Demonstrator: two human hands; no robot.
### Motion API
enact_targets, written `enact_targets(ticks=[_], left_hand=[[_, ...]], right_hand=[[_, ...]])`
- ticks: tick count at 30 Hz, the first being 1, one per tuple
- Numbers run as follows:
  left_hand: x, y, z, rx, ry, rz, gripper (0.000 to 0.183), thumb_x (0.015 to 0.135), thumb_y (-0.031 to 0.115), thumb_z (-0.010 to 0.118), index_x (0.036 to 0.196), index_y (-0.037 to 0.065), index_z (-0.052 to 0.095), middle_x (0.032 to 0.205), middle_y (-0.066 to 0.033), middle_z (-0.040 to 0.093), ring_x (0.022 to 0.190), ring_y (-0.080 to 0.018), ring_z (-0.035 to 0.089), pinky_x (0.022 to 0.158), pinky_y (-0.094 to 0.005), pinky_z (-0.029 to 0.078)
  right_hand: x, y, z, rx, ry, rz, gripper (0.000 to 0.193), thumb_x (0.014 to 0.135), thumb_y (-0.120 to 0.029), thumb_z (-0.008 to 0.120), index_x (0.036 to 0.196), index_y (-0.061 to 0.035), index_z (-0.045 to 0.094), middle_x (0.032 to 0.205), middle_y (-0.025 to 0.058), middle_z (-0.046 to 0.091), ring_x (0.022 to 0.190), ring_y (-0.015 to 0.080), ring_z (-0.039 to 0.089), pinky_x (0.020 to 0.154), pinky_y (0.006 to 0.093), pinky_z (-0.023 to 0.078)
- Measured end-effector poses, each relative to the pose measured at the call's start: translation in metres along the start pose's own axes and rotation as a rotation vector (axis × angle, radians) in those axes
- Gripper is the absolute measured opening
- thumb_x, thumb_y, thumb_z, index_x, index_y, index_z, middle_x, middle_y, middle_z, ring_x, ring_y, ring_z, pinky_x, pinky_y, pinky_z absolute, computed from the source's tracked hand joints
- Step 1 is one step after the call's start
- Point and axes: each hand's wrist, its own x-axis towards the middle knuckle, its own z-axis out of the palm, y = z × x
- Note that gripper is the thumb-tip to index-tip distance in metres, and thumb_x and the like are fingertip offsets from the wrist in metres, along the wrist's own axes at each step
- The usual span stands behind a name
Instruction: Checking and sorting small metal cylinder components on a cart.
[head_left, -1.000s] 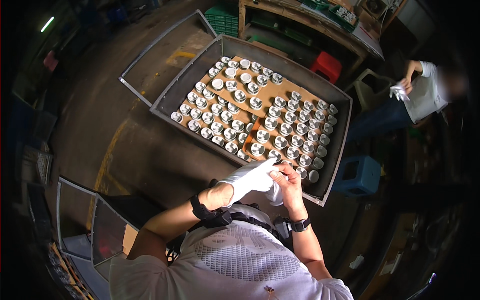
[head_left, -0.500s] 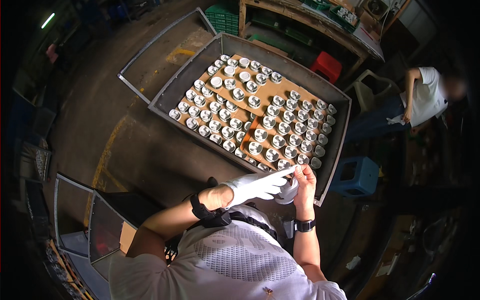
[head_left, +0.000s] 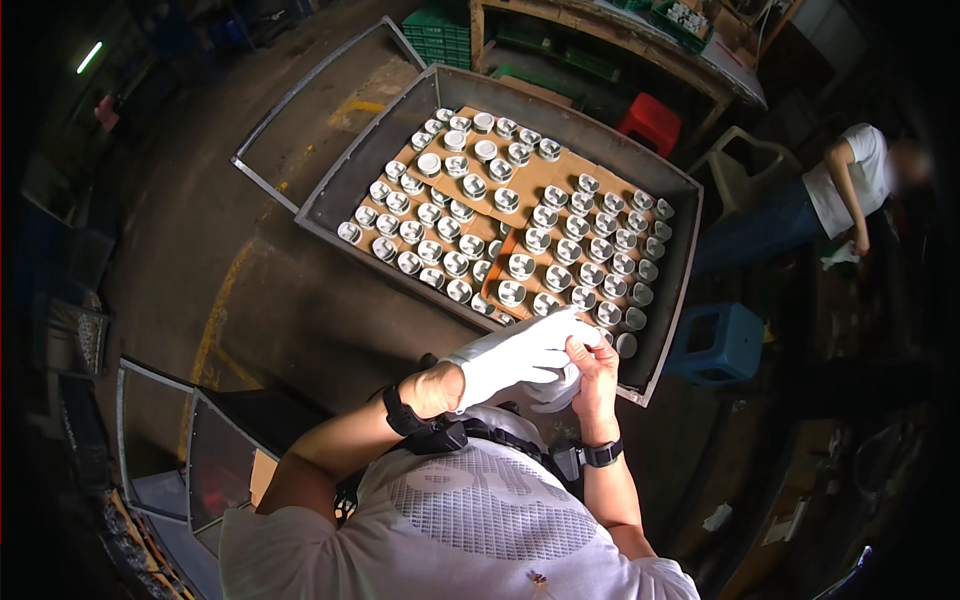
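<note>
Since the earlier frame, both hands have shifted a little to the left, and the co-worker (head_left: 850, 185) at right has swung an arm further toward the right edge, a white cloth (head_left: 840, 256) hanging from the hand. The glove (head_left: 500, 366) is on the left hand (head_left: 518, 360), just below the middle of the frame, over the near edge of the bin. Its fingers reach up and right, extended and slightly apart. The right hand (head_left: 594, 375) is bare; its thumb and fingers pinch narrowly on white fabric at the glove's fingertips. Whether that is the glove itself or the loose glove (head_left: 553, 393) hanging beneath, I cannot tell. A black band (head_left: 402, 412) circles the left wrist, a watch (head_left: 603, 454) the right.

Beyond the hands, the bin (head_left: 590, 140) fills the centre, holding rows of pistons (head_left: 511, 293) on cardboard (head_left: 537, 183). At right, near the bin, is a blue stool (head_left: 720, 340); at upper right, a red stool (head_left: 650, 122) and a pale chair (head_left: 750, 165). Along the top are a table (head_left: 620, 38) and green crates (head_left: 437, 42). A yellow line (head_left: 213, 325) marks the floor at left.
</note>
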Motion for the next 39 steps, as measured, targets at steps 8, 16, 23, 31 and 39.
enact_targets(ticks=[8,16,23,31,39], left_hand=[[0.006,0.018,0.005,0.097,0.032,-0.270,0.069,0.092,0.008,0.060,0.150,0.003,0.023,0.144,-0.0078,0.043,0.129,-0.0148,0.044,0.107,-0.0314,0.037],[0.014,0.013,-0.006,-0.293,0.106,-0.063,0.060,0.095,0.008,0.055,0.149,0.005,0.029,0.147,-0.0091,0.040,0.133,-0.0190,0.041,0.110,-0.0330,0.036],[0.028,0.023,0.001,0.063,0.068,0.023,0.048,0.094,0.013,0.056,0.140,0.006,0.045,0.144,-0.0081,0.045,0.131,-0.0200,0.042,0.110,-0.0337,0.035],[0.048,0.021,-0.021,1.352,-0.066,0.461,0.046,0.085,0.014,0.060,0.130,0.007,0.055,0.135,-0.0072,0.053,0.119,-0.0223,0.051,0.102,-0.0390,0.038],[0.053,-0.006,-0.013,0.497,0.027,0.196,0.035,0.087,0.019,0.056,0.120,0.008,0.061,0.132,-0.0066,0.056,0.116,-0.0211,0.054,0.102,-0.0370,0.037]], right_hand=[[0.012,-0.006,-0.006,0.000,0.057,-0.028,0.005,0.089,-0.006,0.066,0.093,-0.0051,0.069,0.085,-0.0019,0.066,0.076,0.0074,0.056,0.073,0.0230,0.044],[0.007,-0.021,0.013,-0.045,-0.149,0.139,0.022,0.092,-0.012,0.065,0.112,-0.0038,0.065,0.097,0.0018,0.067,0.085,0.0114,0.061,0.081,0.0269,0.048],[0.016,-0.011,-0.005,-0.069,-0.052,0.013,0.011,0.091,-0.014,0.067,0.090,-0.0038,0.069,0.079,-0.0001,0.065,0.072,0.0068,0.055,0.066,0.0219,0.043],[0.003,-0.022,-0.009,-0.127,-0.120,0.024,0.014,0.091,-0.018,0.066,0.095,-0.0040,0.066,0.082,0.0016,0.065,0.071,0.0089,0.058,0.066,0.0236,0.046],[-0.012,-0.024,-0.002,-0.220,-0.146,0.049,0.018,0.094,-0.016,0.063,0.090,0.0004,0.069,0.079,0.0024,0.066,0.069,0.0087,0.056,0.066,0.0225,0.043]])
